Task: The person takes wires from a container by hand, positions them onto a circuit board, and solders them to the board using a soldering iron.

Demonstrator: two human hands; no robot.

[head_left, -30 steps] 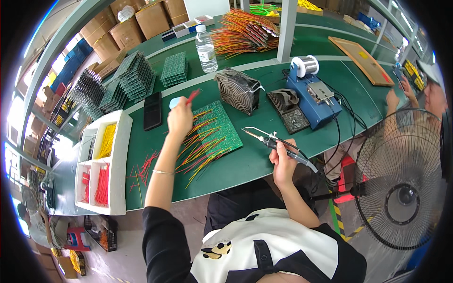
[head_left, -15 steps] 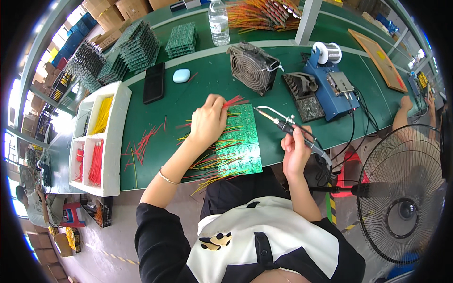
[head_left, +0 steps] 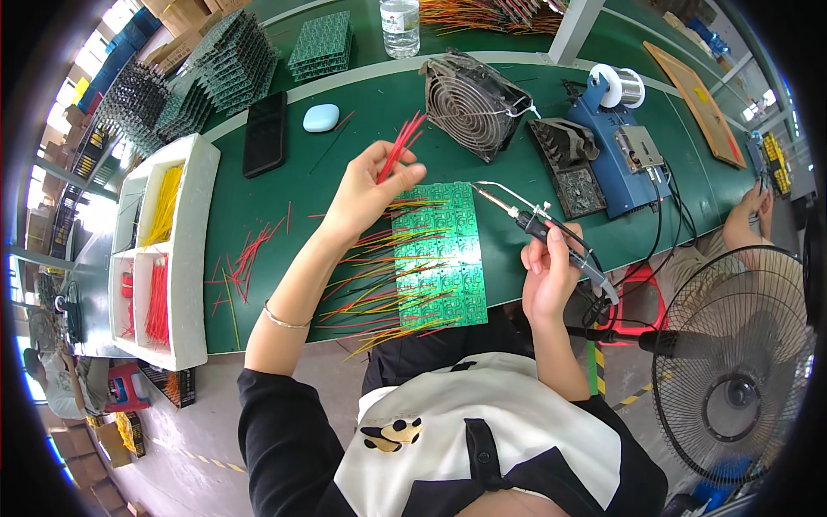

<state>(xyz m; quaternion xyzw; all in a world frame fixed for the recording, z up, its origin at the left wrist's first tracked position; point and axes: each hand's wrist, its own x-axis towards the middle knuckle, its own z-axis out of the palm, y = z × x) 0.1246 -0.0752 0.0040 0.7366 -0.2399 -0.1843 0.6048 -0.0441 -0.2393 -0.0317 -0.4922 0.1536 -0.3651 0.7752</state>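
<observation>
The left hand (head_left: 369,191) has tipped its pinched, unattached red wires (head_left: 403,146) upward beside the board (head_left: 468,258); the right hand (head_left: 551,274) grips a soldering iron (head_left: 536,227).

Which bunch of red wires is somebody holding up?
The small red bunch in the person's left grip. Other red wires lie scattered on the green table, sit in the white box or lie across the circuit board.

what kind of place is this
Probably an electronics assembly workshop: the right hand holds a soldering iron beside a green circuit board panel with wires, and more boards are stacked behind.
</observation>
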